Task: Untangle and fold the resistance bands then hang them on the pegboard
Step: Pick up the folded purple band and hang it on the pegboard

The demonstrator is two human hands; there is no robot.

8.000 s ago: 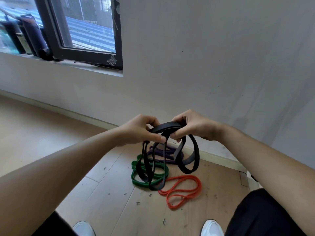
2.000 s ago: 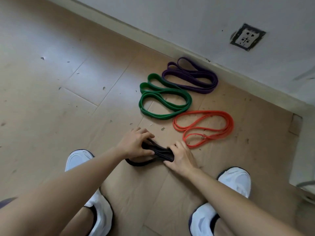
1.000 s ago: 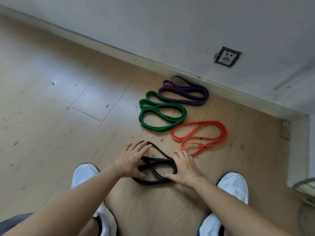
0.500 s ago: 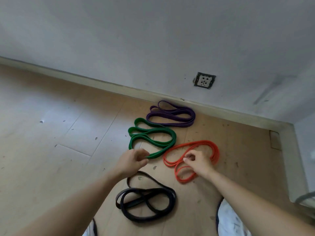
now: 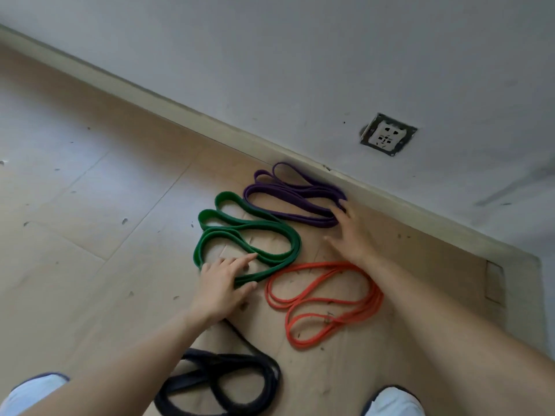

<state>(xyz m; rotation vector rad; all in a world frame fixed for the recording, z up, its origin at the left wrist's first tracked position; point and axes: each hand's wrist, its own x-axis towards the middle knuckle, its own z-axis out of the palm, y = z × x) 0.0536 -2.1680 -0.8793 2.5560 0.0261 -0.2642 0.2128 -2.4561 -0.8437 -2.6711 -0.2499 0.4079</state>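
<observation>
Pressing left hand (image 5: 222, 285), fingers spread, on green band (image 5: 295, 245) at centre; right hand (image 5: 351, 235), fingers straight, touching purple band (image 5: 300, 193) upper centre, likely to gather each for folding. Leaving orange band (image 5: 315, 264) and black band (image 5: 240, 357) lower down for later.

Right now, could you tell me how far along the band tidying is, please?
Done: the black band lies coiled on the floor, apart from the other three. In hand: the left hand rests on the green band, and the right hand touches the purple band at its end. Left: the orange band lies untouched, and nothing is hung; no pegboard is in view.
</observation>
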